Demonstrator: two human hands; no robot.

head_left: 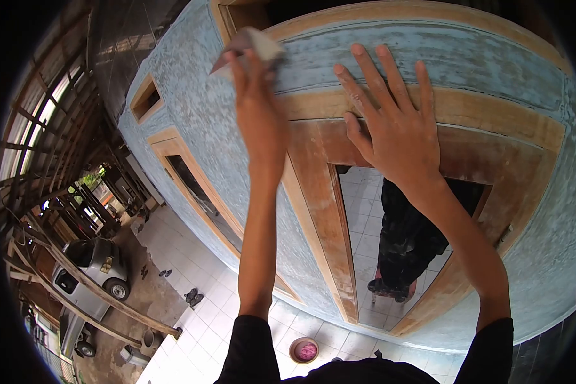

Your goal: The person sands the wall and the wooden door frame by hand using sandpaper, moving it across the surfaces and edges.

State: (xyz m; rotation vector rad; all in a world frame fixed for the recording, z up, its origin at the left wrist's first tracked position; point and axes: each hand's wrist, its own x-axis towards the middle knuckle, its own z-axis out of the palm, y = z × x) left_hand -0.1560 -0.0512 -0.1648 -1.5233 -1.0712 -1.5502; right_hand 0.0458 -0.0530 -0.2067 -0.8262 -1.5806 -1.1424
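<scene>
My left hand [260,112] is raised to the wall, its fingers pressing a folded sheet of sandpaper [265,46] that is brownish on one face and pale on the other. The sheet is slightly blurred and lies by the corner of the upper wooden frame [225,19]. My right hand [397,125] rests flat with spread fingers. Its fingertips touch the blue, patchy wall strip [480,54], and its palm covers part of the wooden window frame [505,115]. Below that hand, the glass pane [361,205] reflects dark clothing and floor tiles.
To the left are another wooden-framed window [201,185] and a small framed opening [146,98]. A bowl [304,350] with something pink stands on the white tiled floor [217,320]. Shoes [193,297], a wooden pole [102,281] and a silver vehicle [93,275] are farther off.
</scene>
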